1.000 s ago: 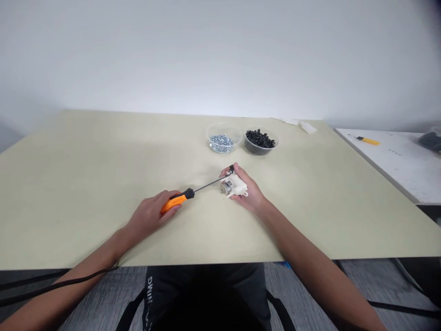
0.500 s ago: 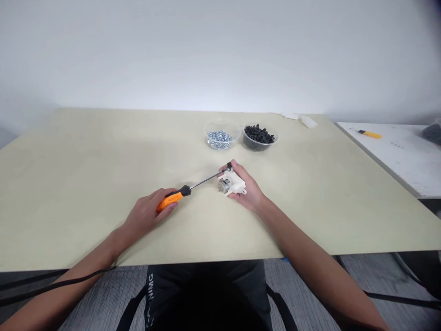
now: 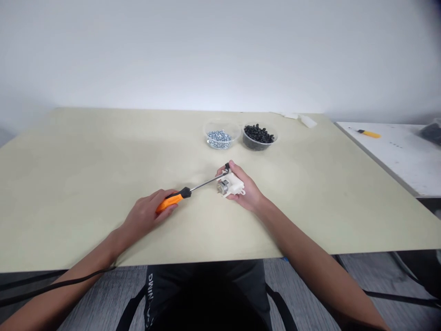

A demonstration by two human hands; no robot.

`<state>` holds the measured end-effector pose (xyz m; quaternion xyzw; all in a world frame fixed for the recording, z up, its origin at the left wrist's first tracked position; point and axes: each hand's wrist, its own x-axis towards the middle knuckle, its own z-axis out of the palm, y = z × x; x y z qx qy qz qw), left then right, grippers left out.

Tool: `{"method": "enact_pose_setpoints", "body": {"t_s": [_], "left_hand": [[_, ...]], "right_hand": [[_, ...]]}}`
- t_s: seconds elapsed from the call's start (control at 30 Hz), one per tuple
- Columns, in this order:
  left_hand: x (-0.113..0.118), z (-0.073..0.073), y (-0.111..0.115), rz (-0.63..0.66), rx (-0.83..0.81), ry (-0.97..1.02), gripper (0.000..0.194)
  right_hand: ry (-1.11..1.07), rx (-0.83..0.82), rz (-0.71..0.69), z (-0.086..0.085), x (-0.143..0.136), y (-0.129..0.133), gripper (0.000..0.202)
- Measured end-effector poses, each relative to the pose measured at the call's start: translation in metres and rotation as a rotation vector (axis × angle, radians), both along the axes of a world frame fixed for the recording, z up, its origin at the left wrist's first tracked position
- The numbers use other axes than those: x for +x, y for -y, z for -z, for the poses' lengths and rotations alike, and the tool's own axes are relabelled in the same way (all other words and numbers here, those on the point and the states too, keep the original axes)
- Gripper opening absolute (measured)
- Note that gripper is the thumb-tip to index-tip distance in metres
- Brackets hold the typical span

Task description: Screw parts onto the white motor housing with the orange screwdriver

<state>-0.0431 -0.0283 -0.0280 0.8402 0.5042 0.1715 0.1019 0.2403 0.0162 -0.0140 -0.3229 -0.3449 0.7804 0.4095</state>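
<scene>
My left hand [image 3: 146, 212] is wrapped round the orange and black handle of a screwdriver [image 3: 172, 201]. Its metal shaft points up and to the right, and the tip is at a small black part [image 3: 227, 166] by the fingertips of my right hand [image 3: 250, 192]. That hand is closed round a white plastic housing [image 3: 236, 183] with a silver motor [image 3: 223, 186] on its left side. Whether the black part touches the housing is too small to tell.
On the pale table [image 3: 86, 161], a clear bowl of silver screws [image 3: 219, 139] stands beside a clear bowl of black pieces [image 3: 258, 137]. White pieces [image 3: 308, 121] lie at the back edge. A yellow-handled tool [image 3: 369, 134] rests on the white side table [image 3: 396, 156].
The black part and the screwdriver tip have shifted slightly left and down. My right hand and the white housing have moved a little left. Both grips stay the same.
</scene>
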Motion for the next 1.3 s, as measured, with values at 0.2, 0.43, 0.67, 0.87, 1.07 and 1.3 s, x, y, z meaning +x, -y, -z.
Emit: {"method": "enact_pose_setpoints", "body": {"t_s": [0.2, 0.43, 0.67, 0.87, 1.07, 1.3], "left_hand": [[-0.001, 0.002, -0.001, -0.006, -0.007, 0.015, 0.038], [-0.001, 0.002, 0.000, -0.005, 0.000, 0.011, 0.037], [-0.001, 0.001, 0.000, 0.004, 0.010, 0.017, 0.036], [-0.002, 0.003, -0.003, -0.050, -0.039, 0.015, 0.035], [0.000, -0.028, -0.009, -0.042, -0.409, -0.009, 0.031], [-0.010, -0.083, -0.020, 0.158, -0.694, 0.047, 0.028]], "right_hand": [[-0.008, -0.033, 0.027, 0.000, 0.002, -0.001, 0.045], [-0.013, -0.038, 0.010, -0.001, 0.002, -0.001, 0.045], [-0.024, -0.041, 0.004, 0.000, 0.002, -0.001, 0.044], [0.118, 0.032, 0.011, -0.001, 0.000, 0.002, 0.050], [0.235, 0.142, -0.125, 0.000, 0.003, 0.010, 0.038], [0.160, 0.088, -0.182, 0.003, 0.005, 0.008, 0.028]]}}
